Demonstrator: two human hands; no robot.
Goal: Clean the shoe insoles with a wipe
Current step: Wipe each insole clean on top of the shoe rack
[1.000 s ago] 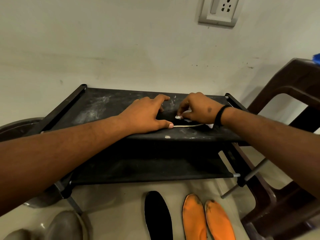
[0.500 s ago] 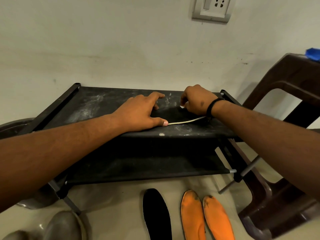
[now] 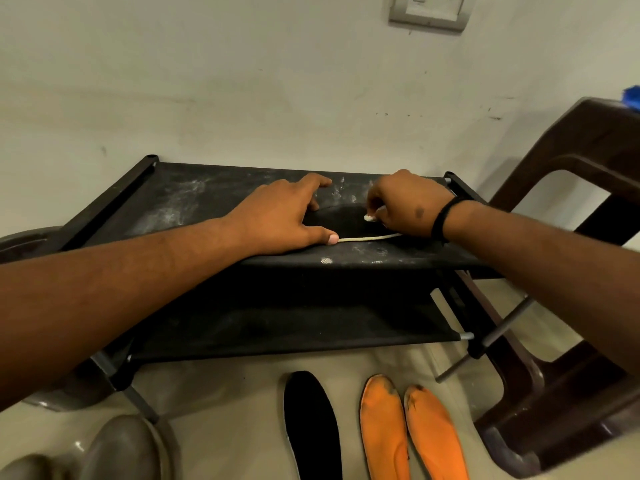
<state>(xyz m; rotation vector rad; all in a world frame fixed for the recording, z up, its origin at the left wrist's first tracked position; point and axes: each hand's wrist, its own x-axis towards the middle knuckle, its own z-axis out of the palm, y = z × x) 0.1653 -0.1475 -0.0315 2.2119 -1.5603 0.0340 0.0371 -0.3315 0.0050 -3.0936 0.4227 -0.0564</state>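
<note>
Head view: one black insole pinned flat on the rack, wipe working its heel end.

Left hand (image 3: pixel 277 216) lies spread and flat, fingers straight, thumb pressing the pale near edge of the black insole (image 3: pixel 341 221) so it won't slide on the dusty rack top (image 3: pixel 173 202). Right hand (image 3: pixel 405 206) is curled, pinching a small white wipe (image 3: pixel 370 218) against the insole's right end, a scrubbing grip by the look of it. Room is tight there: the rack's right rail (image 3: pixel 460 188) sits just beside the wrist and the front edge just under the thumb, while open shelf stretches away to the left. Waiting on the floor (image 3: pixel 214 410), near the rack's foot: a second black insole (image 3: pixel 311 427) and two orange insoles (image 3: pixel 408 431), side by side, beside a brown chair (image 3: pixel 571 393).
</note>
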